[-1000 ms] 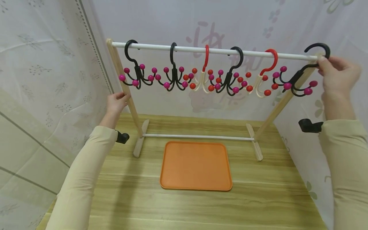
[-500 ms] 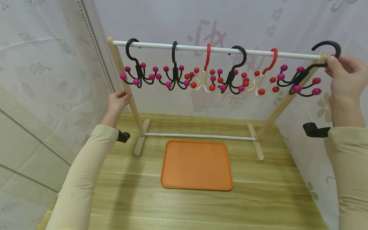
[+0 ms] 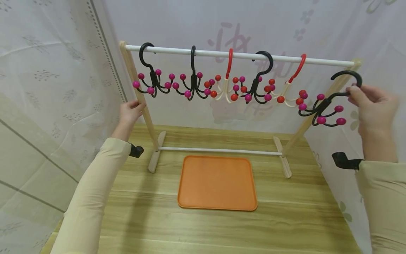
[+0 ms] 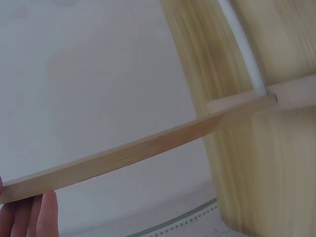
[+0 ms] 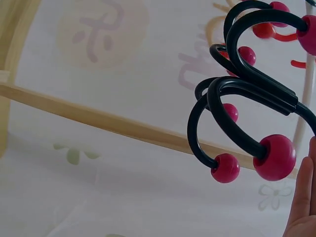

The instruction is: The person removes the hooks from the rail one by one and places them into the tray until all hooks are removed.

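Note:
My right hand pinches a black multi-hook hanger with pink ball tips by its curved hook. The hanger is tilted, apart from the white rail and in front of the rack's right post. In the right wrist view its black prongs fill the upper right. My left hand holds the wooden left post about midway, fingers on one side in the left wrist view. Several hangers hang on the rail: black ones with pink balls, cream ones with red hooks and red balls.
An orange tray lies on the wood-grain table in front of the rack's lower white bar. Wooden feet stand at both ends. Printed curtains enclose the back and sides.
My right hand first moved right, then down and toward me, bringing the black hanger below the rail's end. The nearest red-hooked hanger has swung. My left hand stays on the post.

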`<state>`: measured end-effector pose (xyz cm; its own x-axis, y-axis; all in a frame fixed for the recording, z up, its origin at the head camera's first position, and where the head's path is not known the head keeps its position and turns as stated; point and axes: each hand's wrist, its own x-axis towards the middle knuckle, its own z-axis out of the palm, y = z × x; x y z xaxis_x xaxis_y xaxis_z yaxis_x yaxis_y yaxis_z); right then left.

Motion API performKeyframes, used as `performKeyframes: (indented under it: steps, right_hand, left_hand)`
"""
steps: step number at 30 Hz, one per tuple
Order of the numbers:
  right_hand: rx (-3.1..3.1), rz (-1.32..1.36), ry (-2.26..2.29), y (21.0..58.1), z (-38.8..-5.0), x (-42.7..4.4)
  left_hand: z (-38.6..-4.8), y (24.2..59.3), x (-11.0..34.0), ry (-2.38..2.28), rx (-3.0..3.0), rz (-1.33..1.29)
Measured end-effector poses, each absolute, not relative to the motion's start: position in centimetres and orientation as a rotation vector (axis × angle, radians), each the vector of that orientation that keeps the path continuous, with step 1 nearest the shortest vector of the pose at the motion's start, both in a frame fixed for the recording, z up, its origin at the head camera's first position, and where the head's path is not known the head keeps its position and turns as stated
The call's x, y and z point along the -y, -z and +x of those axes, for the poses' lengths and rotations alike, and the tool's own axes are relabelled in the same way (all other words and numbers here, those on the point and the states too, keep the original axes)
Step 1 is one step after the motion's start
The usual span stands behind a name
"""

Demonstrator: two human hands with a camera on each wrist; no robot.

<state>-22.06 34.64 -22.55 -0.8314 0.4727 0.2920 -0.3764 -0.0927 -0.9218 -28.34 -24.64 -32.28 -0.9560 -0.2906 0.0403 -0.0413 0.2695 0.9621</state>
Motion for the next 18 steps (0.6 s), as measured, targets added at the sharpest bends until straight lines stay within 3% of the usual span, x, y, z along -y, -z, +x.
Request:
performKeyframes:
  steps: [18]
  right_hand:
    - [1.741,0.178,-2.177,32.1,-22.0,-30.9]
  left_hand:
    - [-28.5,32.3,24.7,1.757,2.338,0.329]
